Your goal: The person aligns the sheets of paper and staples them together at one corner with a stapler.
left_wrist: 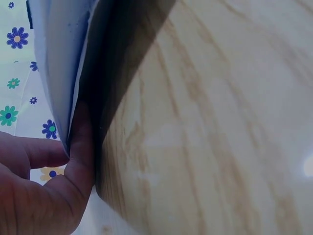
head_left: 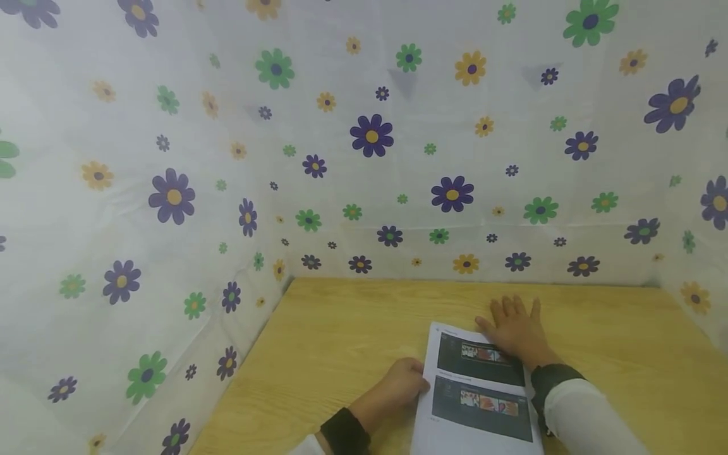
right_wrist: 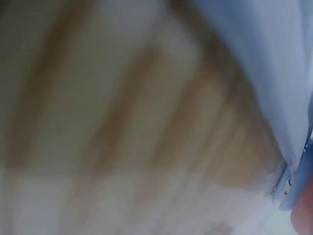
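Note:
A stack of printed sheets [head_left: 483,404] lies on the table in front of me, its top page showing two dark printed screens with small colour pictures. At its left edge my left hand [head_left: 398,387] pinches the paper. The left wrist view shows the thumb on one side of the sheets [left_wrist: 58,58] and a finger tucked beneath them. My right hand [head_left: 519,330] rests at the top right corner, fingers straight and spread. In the right wrist view a blurred pale page edge [right_wrist: 274,73] curves up, with a bit of fingertip [right_wrist: 303,205] at the right border.
The wood-grain table [head_left: 341,322] reaches back to a white cloth wall [head_left: 409,170] with purple, green and yellow flowers. Similar flowered cloth [head_left: 136,240] closes off the left side. Dark bands [head_left: 344,432] circle both wrists.

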`<state>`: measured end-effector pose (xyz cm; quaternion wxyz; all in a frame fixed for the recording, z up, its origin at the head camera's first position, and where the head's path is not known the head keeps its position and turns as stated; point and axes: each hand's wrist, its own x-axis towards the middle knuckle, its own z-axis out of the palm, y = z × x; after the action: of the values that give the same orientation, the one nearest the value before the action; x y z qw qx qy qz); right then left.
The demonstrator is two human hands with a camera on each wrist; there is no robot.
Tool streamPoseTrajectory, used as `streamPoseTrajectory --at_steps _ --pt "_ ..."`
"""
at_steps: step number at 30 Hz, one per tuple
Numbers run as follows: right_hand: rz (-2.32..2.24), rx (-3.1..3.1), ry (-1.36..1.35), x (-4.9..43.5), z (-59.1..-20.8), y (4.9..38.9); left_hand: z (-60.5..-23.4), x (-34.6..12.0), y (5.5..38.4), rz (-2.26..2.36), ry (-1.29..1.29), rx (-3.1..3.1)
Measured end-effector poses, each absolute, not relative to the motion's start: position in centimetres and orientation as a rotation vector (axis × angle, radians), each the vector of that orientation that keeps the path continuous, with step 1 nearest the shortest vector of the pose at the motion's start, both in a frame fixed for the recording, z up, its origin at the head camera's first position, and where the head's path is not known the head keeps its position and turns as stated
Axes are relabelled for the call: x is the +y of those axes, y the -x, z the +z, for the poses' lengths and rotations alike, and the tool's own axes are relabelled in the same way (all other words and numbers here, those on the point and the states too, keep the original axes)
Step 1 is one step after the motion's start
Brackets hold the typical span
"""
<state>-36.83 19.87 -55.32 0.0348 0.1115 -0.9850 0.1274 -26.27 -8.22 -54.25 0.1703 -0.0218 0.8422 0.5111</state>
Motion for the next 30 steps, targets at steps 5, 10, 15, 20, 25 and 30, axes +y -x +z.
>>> streamPoseTrajectory --at_steps 5,10,15,20,25,30 --pt "0.574 -3.037 -0.303 20.2 -54.8 36.7 -54.8 -8.2 26.0 1.460 0.059 2.393" --pt "0.672 -3.026 -0.225 20.0 -52.5 35.8 -54.8 -8.2 25.9 1.453 0.069 2.394" --pt "0.743 -2.990 -0.137 20.2 -51.7 36.1 -54.2 -8.3 26.2 1.438 0.098 2.394" --pt "0.860 -2.909 -0.232 21.6 -51.9 36.9 -54.2 -8.0 26.2 1.449 0.087 2.396" --pt "0.925 -2.882 -0.557 23.3 -50.5 36.4 -54.3 -7.8 26.3 1.457 0.083 2.413" --pt "0.763 -2.975 -0.801 24.6 -49.6 35.0 -54.4 -7.8 26.4 1.417 0.096 2.431"
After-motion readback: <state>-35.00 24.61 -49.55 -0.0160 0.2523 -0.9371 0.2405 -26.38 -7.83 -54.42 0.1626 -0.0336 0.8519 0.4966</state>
